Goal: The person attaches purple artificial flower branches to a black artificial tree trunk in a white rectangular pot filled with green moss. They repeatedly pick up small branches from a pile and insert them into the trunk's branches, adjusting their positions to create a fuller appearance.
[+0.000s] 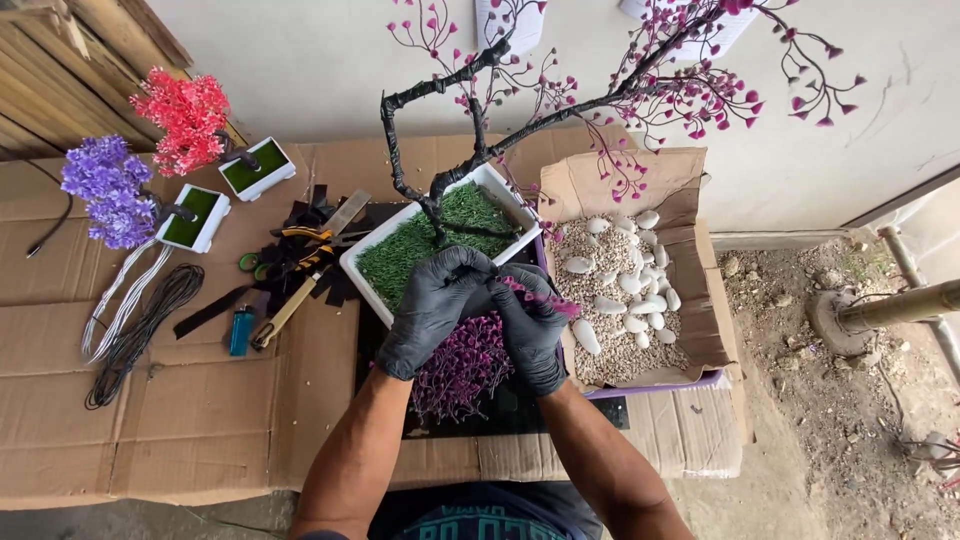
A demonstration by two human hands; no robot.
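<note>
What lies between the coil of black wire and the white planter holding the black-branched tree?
In the head view, between the black wire coil and the white planter lie a blue lighter, pliers and black tape scraps on cardboard.

A makeshift outdoor craft workspace: flattened cardboard (200, 400) on bare dirt ground (820, 400), with pliers (290, 300) and wire coils (140, 320).

My gloved hands (480, 310) hide part of pink sprig pile (460, 365); artificial tree (560, 90) crown cut off at top edge; fingertip grip unclear.
</note>
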